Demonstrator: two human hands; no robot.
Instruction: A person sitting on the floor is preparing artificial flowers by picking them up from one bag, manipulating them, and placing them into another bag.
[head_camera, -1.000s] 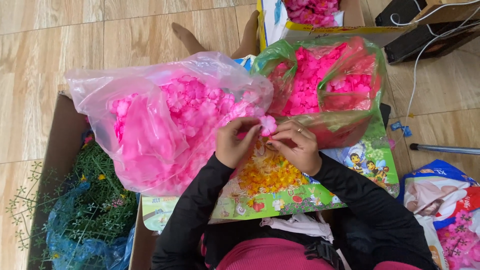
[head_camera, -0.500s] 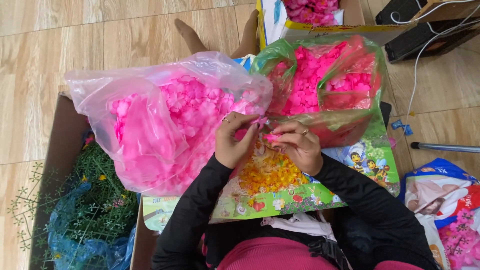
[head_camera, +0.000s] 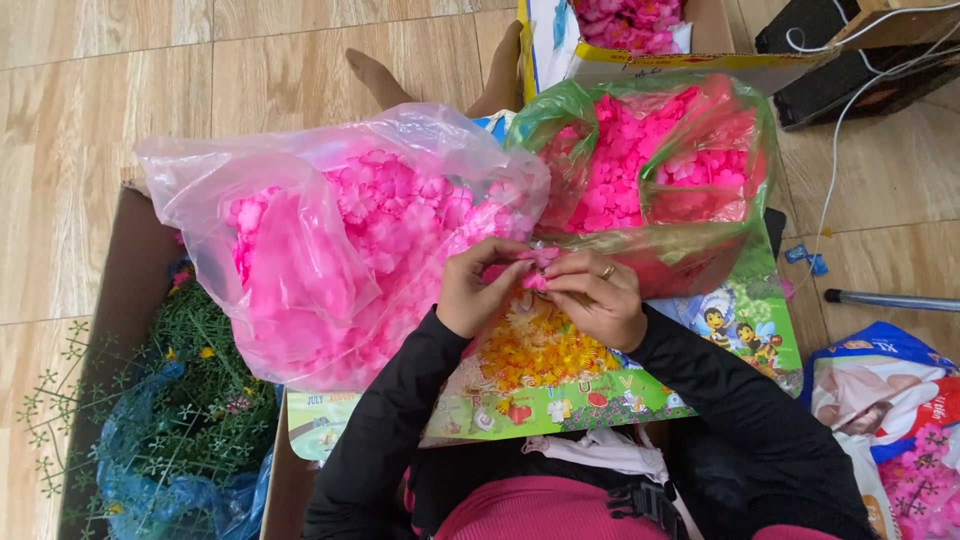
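My left hand (head_camera: 483, 285) and my right hand (head_camera: 595, 297) meet at the middle, fingertips pinched together on a small pink plastic flower piece (head_camera: 534, 268). Below them lies a heap of small yellow flower centres (head_camera: 535, 350) on a colourful printed sheet (head_camera: 620, 395) across my lap. Left of my hands a big clear pink bag of light pink petals (head_camera: 340, 240) bulges open. Behind my hands stands a greenish bag of darker pink petals (head_camera: 650, 160).
A cardboard box (head_camera: 125, 290) at left holds green plastic stems (head_camera: 190, 400) in blue wrap. A yellow-edged box of pink flowers (head_camera: 630, 25) sits at top. Another bag with pink flowers (head_camera: 900, 420) lies right, near a metal rod (head_camera: 890, 300) and white cables (head_camera: 840, 130). A bare foot (head_camera: 375, 75) rests on the wood floor.
My hands have dropped slightly and closed tighter on the pink piece. One second ago the flower showed round and open above my fingertips; now it is mostly covered by my fingers.
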